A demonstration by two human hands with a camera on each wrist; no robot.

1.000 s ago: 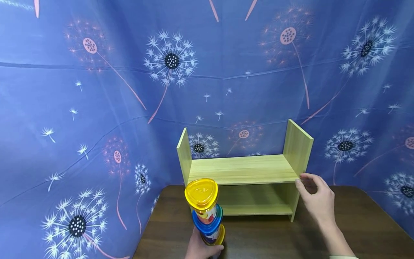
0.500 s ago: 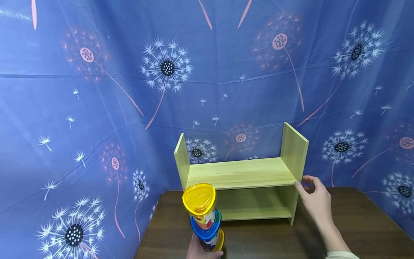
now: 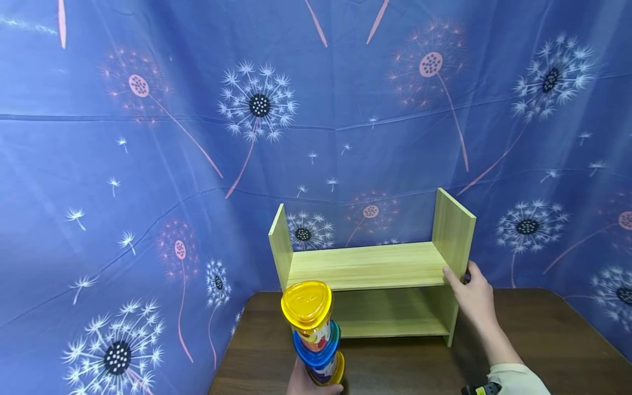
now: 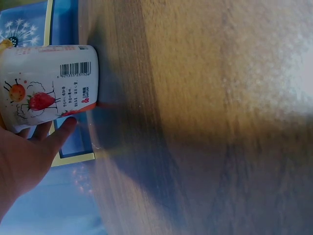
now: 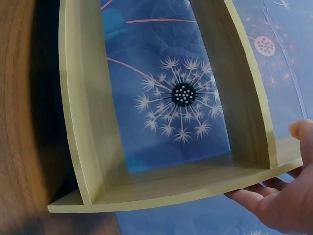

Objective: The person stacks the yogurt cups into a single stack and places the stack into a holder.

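Observation:
A stack of plastic jars point(image 3: 318, 336) with printed fruit labels and yellow and blue lids stands tilted at the lower middle of the head view. My left hand point(image 3: 306, 379) grips it low down, thumb in front. In the left wrist view, the lowest visible jar point(image 4: 49, 85) shows strawberries and a barcode, and my fingers curl under it. A pale wooden two-tier shelf point(image 3: 367, 266) stands behind the jars. My right hand point(image 3: 473, 293) holds its right side panel point(image 5: 195, 196), thumb on the inner side and fingers along the outside.
The shelf stands on a dark brown wooden table point(image 3: 395, 367) with cut back corners. A blue dandelion-print curtain point(image 3: 340, 148) hangs behind and to the left. A black strap device point(image 3: 481, 389) sits on my right wrist.
My right hand has moved left and now has its thumb over the front edge of the side panel, with fingers behind it. My left hand keeps its grip on the jars, nearly still.

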